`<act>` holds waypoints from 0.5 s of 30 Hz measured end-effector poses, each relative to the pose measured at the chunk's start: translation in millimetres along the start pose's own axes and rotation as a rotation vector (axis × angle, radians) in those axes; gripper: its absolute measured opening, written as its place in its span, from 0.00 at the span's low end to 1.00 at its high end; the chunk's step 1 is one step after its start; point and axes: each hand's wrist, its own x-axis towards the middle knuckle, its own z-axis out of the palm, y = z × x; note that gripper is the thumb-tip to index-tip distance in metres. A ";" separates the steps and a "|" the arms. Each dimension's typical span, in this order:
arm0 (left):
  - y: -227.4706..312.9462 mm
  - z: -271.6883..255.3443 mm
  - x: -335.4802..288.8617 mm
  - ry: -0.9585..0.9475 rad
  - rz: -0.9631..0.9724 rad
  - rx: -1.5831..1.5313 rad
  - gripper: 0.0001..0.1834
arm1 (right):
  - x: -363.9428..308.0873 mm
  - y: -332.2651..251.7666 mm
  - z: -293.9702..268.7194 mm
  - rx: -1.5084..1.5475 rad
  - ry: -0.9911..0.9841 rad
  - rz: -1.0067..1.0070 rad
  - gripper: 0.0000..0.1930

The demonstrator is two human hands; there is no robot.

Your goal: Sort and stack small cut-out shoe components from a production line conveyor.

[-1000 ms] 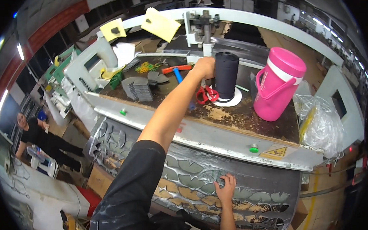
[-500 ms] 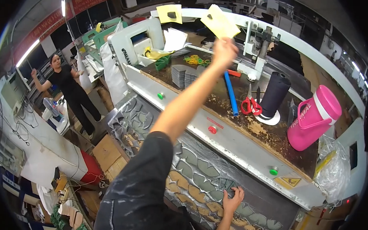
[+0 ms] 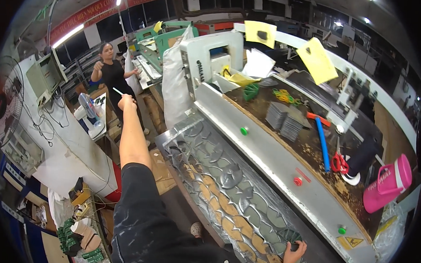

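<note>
Clenching a pale stick (image 3: 118, 91) in your left hand (image 3: 126, 102).
Your right hand (image 3: 295, 252) curves, a green piece (image 3: 289, 235) at its fingertips; I cannot tell if gripped.

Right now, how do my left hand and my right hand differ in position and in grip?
The left hand is out on an extended arm, with a co-worker beyond it, while the right hand is low, at the dark work surface. The left hand is closed around a slim pale stick; the right hand has curled, parted fingers beside a dark green piece. Both are bare.
</note>
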 end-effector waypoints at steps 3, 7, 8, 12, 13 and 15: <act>36.2 -29.0 48.0 -0.004 0.008 0.010 0.24 | 3.1 -10.3 5.5 -0.046 -0.018 0.012 0.20; 49.3 -28.5 98.3 -0.051 0.020 0.056 0.19 | 3.0 -13.7 14.8 -0.143 -0.023 0.008 0.18; 54.3 -30.0 112.7 -0.038 0.027 0.074 0.19 | 3.0 -10.8 20.1 -0.179 -0.016 0.016 0.18; 63.4 -37.1 164.1 -0.080 0.025 0.072 0.19 | 4.3 -21.8 33.2 -0.213 0.044 -0.041 0.19; 54.5 -34.9 172.3 -0.082 0.012 0.082 0.18 | 2.7 -22.3 32.2 -0.264 0.018 -0.011 0.19; 44.1 -34.9 188.9 -0.088 -0.002 0.098 0.18 | 0.0 -25.3 37.4 -0.297 0.037 0.040 0.19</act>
